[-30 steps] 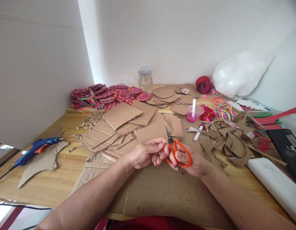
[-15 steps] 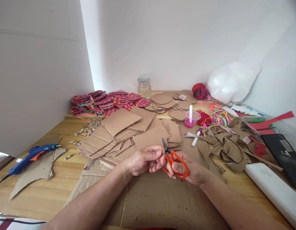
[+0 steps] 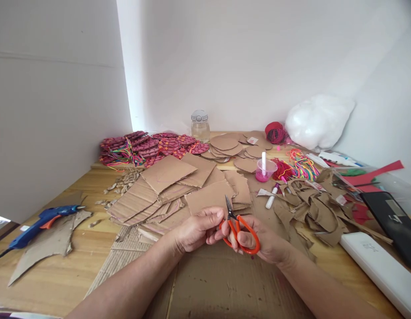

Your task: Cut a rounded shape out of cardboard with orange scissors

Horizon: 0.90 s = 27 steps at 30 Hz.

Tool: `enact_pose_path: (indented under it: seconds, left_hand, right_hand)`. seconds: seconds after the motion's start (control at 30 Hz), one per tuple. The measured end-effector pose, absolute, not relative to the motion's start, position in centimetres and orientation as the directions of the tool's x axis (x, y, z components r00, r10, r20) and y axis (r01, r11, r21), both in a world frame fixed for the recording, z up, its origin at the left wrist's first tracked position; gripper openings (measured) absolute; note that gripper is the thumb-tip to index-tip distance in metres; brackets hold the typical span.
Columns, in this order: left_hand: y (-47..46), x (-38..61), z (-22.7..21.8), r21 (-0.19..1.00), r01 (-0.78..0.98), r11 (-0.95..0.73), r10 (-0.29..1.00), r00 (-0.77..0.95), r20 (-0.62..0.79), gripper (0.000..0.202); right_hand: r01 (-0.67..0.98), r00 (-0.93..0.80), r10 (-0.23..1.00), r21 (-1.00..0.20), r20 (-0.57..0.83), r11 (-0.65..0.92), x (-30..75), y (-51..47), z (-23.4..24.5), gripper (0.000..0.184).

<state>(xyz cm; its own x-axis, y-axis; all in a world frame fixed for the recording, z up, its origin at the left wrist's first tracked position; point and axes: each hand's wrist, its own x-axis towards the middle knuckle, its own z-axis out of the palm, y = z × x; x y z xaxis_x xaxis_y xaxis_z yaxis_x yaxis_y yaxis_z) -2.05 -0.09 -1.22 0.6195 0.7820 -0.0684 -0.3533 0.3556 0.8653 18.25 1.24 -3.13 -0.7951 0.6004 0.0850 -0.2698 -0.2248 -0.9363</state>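
1. We can read no word, brand or number.
2. On the white case (image 3: 385, 266) we make out a star outline (image 3: 370, 246) in thin dark lines; the small marks about it are too faint for us to read.
3. On a cardboard disc (image 3: 263, 137) at the back we see a white label (image 3: 252, 140) with red print, too small for us to read.
4. Among the scraps (image 3: 320, 215) we see a pale sticker (image 3: 341, 200), too blurred to read.
5. On the phone (image 3: 400, 241) we see a pale patch (image 3: 393, 207) and a small white mark (image 3: 395, 219), neither legible to us.
6. On the cardboard square (image 3: 170, 170) we see a faint pink line.
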Motion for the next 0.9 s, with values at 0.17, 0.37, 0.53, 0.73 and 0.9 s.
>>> enact_pose_path:
  seconds: [0.17,0.37,0.53,0.73,0.9]
  left_hand:
    - [-0.1,-2.0,-1.3,0.867,-0.368,0.336,0.792,0.609,-0.048,0.045]
    - [-0.1,-1.7,-1.5,0.863,-0.385,0.328,0.801,0.597,-0.038,0.048]
    - [-0.1,-1.8,-1.2,0.883,-0.343,0.32,0.805,0.59,-0.063,0.05]
    - [-0.1,-1.7,-1.2,0.881,-0.359,0.307,0.811,0.584,-0.045,0.048]
    - [0.1,-1.7,-1.4,0.868,-0.368,0.334,0.812,0.579,-0.067,0.047]
  right_hand:
    - [-0.27,-0.801,0.591,-0.938,0.093,-0.218,18.2,1.2,-3.4,0.043]
    - [-0.234,-0.785,0.62,-0.937,0.023,-0.261,18.2,1.2,-3.1,0.049]
    - [-0.221,-0.796,0.604,-0.949,0.042,-0.225,18.1,1.2,-3.2,0.047]
    - [-0.245,-0.804,0.591,-0.94,0.06,-0.237,17.9,1.1,-2.4,0.041]
    - [-0.284,-0.8,0.596,-0.921,0.075,-0.265,17.8,0.8,-1.6,0.03]
